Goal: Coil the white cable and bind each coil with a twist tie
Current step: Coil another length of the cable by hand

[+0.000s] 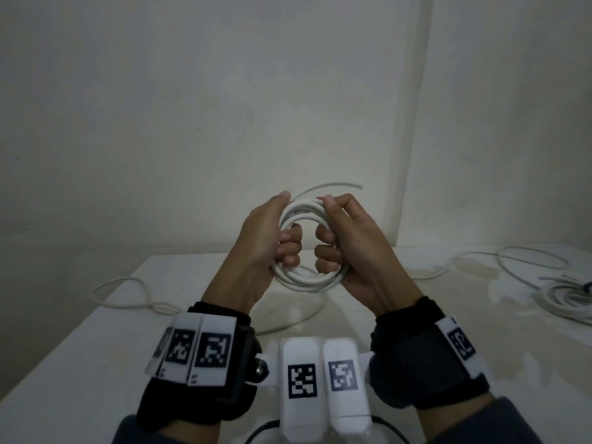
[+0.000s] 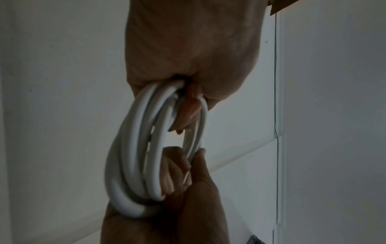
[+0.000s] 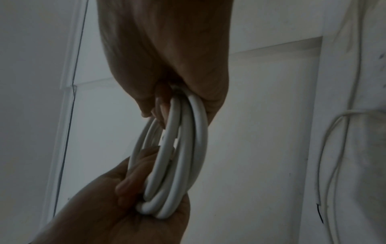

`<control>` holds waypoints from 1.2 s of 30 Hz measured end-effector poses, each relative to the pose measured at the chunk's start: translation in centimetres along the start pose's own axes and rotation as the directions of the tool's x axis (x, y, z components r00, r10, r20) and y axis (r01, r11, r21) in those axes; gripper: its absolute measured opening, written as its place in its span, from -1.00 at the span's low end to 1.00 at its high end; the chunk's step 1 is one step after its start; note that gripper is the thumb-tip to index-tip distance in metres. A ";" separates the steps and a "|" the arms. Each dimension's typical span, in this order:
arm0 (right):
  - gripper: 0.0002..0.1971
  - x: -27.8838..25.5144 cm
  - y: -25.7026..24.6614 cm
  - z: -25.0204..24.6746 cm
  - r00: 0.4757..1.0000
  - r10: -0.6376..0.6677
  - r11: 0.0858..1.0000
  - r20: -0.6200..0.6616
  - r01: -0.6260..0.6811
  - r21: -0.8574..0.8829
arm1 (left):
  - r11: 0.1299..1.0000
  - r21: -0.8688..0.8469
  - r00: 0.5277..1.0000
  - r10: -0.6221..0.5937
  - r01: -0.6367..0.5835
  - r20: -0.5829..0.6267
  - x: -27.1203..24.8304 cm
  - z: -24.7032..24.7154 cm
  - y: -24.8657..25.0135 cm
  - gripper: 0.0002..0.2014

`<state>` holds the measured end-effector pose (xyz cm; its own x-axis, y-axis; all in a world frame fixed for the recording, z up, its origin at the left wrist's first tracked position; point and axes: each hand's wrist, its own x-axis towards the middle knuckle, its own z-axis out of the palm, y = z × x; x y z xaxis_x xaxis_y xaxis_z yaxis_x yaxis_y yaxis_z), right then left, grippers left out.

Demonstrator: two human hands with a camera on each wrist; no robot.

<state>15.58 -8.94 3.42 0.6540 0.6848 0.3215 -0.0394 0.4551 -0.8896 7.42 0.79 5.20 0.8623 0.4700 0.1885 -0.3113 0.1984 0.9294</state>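
Note:
I hold a coil of white cable upright in the air above the white table. It has several turns. My left hand grips its left side, thumb on top and fingers curled through the ring. My right hand grips the right side the same way. A free cable end sticks out to the right above the coil. In the left wrist view the coil runs from my left hand down to my right hand. In the right wrist view the coil spans my right hand and left hand.
A loose cable loop lies on the table at the left. More cable curves on the table under my hands. A second cable bundle lies at the right edge, with a long strand behind it. Walls stand close behind the table.

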 end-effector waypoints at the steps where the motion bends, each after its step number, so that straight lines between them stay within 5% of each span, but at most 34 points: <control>1: -0.74 0.0 0.0 -0.1 1.000 -0.005 1.000 -0.009 0.004 -0.022 | 0.999 -0.020 0.999 -0.034 0.035 0.043 0.0 -0.2 0.0 -0.65; 4: -0.74 0.0 -0.2 -0.2 1.000 -0.010 0.997 -0.020 0.008 -0.076 | 0.990 -0.087 0.982 -0.097 0.112 0.163 0.0 -0.7 0.3 -0.73; 13: -0.93 0.2 -0.3 -0.5 0.992 -0.029 1.000 -0.122 0.028 -0.008 | 0.956 -0.219 0.968 -0.151 0.194 0.199 0.0 -0.6 0.4 -0.82; 18: -0.82 0.0 -0.6 -0.3 1.000 0.003 0.983 -0.018 0.000 0.183 | 0.989 -0.143 0.999 -0.029 0.033 0.033 0.0 -0.3 0.3 -0.81; 22: -0.68 0.2 -0.3 0.2 0.998 0.026 0.974 -0.061 -0.011 0.227 | 0.999 -0.013 0.998 0.049 -0.049 -0.046 0.0 0.0 -0.1 -0.78; 31: -0.81 0.0 -0.3 0.7 0.994 0.107 0.928 -0.014 -0.094 0.361 | 0.991 0.081 0.985 0.116 -0.106 -0.130 -0.3 -0.4 0.3 -0.82; 36: -0.88 -0.3 -0.6 0.4 0.994 0.087 0.911 -0.059 -0.056 0.408 | 0.975 0.168 0.981 0.163 -0.144 -0.102 -0.6 -0.3 0.7 -0.68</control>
<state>15.11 -9.21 4.01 0.6913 0.6874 0.2229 -0.3805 0.6085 -0.6964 6.59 0.97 5.65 0.7547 0.5817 0.3035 -0.3605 -0.0189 0.9326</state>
